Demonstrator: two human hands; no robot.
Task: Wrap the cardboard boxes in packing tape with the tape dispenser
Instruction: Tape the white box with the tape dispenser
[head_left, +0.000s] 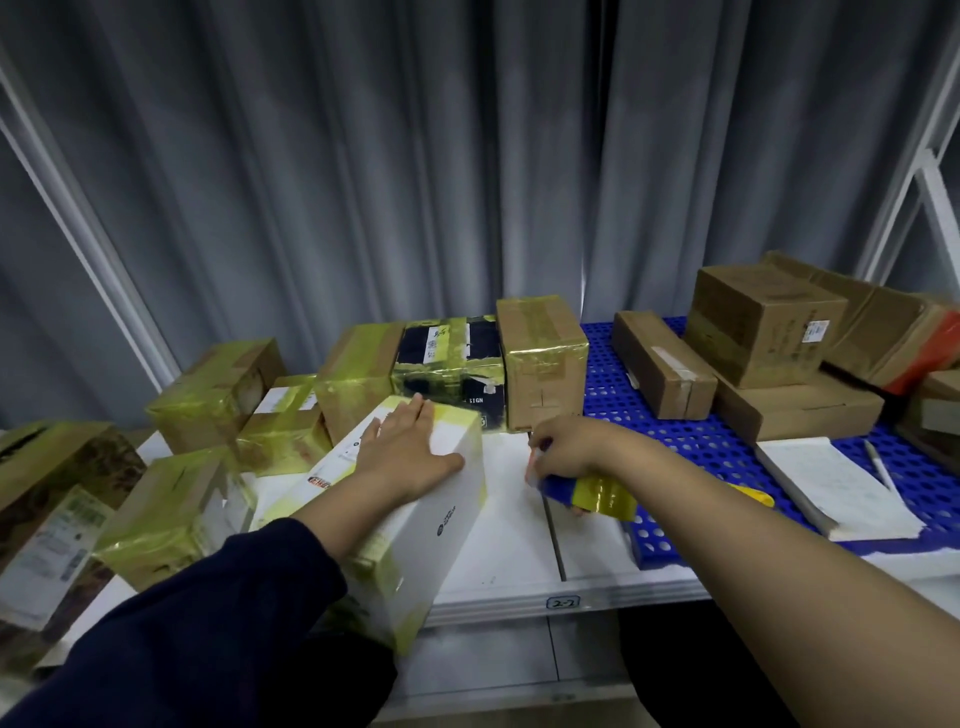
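A long white box (415, 525) with yellowish tape bands lies tilted across the table's front edge. My left hand (410, 447) lies flat on its top with the fingers spread. To its right, my right hand (563, 447) grips a blue tape dispenser (558, 491) carrying a roll of yellow tape (608, 496), held just above the white table (514, 519) and apart from the box. Several boxes wrapped in yellow tape (358, 384) stand behind and to the left. Plain brown boxes (763, 332) are stacked at the right.
A blue perforated mat (701, 447) covers the table's right part. On it lie a white notepad (841, 488) and a pen (880, 465). Grey curtains hang behind the table. White frame posts stand at both sides.
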